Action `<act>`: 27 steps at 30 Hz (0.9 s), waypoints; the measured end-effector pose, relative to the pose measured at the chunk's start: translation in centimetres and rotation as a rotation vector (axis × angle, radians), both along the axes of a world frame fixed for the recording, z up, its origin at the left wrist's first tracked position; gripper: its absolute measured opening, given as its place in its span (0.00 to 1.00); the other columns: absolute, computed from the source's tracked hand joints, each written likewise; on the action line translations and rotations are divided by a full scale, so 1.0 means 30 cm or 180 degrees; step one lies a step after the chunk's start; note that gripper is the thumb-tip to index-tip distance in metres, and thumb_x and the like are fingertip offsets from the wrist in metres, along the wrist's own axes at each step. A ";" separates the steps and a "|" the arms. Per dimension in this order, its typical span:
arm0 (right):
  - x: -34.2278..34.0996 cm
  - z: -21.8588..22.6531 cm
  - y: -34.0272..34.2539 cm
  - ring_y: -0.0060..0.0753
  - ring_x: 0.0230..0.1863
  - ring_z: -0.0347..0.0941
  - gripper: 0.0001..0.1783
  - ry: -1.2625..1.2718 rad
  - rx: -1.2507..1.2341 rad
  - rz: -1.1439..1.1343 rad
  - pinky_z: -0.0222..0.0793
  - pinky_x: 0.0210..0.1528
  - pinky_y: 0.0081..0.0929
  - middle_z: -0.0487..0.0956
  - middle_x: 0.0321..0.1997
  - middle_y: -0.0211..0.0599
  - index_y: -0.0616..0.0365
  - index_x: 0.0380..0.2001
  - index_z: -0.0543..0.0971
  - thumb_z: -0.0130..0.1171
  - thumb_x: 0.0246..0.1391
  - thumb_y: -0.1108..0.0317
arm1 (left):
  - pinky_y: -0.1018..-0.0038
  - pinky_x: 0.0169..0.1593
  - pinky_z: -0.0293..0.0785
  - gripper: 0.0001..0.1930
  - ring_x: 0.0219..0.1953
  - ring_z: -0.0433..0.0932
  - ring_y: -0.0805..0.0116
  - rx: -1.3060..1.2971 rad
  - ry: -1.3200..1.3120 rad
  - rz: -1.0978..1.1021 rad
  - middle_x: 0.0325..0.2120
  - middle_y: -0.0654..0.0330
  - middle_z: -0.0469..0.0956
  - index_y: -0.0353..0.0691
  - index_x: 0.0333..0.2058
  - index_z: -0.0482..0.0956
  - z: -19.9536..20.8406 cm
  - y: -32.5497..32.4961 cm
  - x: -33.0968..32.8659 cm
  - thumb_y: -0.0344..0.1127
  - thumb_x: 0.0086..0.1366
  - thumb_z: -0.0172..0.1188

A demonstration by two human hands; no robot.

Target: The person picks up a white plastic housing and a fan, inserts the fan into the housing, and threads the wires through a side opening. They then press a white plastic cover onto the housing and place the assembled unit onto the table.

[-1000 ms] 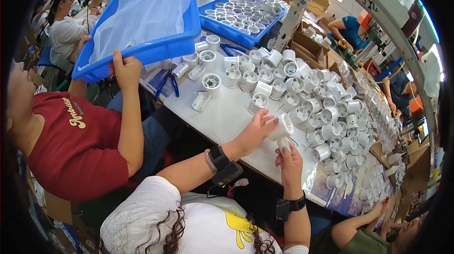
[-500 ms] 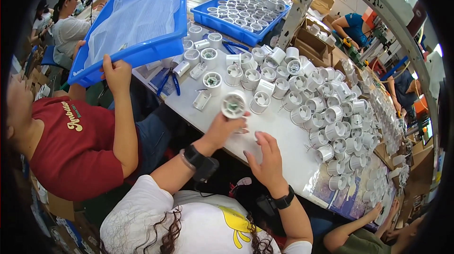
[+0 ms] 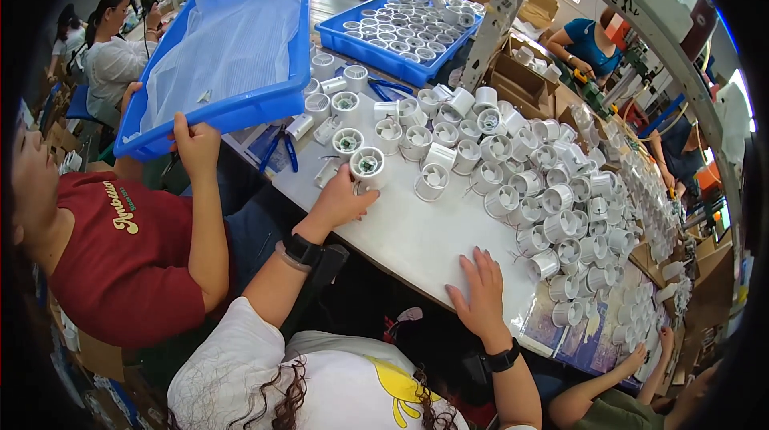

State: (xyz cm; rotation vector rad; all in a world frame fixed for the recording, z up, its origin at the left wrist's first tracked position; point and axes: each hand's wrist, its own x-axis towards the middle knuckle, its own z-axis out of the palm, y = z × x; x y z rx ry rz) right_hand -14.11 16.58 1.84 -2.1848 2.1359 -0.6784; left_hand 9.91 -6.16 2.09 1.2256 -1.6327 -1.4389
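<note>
The left hand (image 3: 340, 202) holds a round white plastic case (image 3: 368, 164); right of that grip, the right hand (image 3: 482, 294) spreads wide.

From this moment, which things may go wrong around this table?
The white cylinder in the left hand is very close to the neighbouring cylinder, so it might knock it. The blue tray, held up by a co-worker beside the table, could bump parts there if it swings. In the loose heap of cylinders, some lie on their sides and might roll.
</note>
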 end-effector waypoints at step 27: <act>0.006 -0.070 0.010 0.55 0.65 0.57 0.30 -0.0147 -0.0285 -0.0213 0.51 0.66 0.51 0.64 0.63 0.50 0.55 0.56 0.69 0.59 0.52 0.54 | 0.66 0.52 0.69 0.22 0.45 0.74 0.57 -0.1930 -0.0172 -0.0024 0.41 0.52 0.76 0.33 0.52 0.70 0.122 0.035 0.016 0.34 0.60 0.61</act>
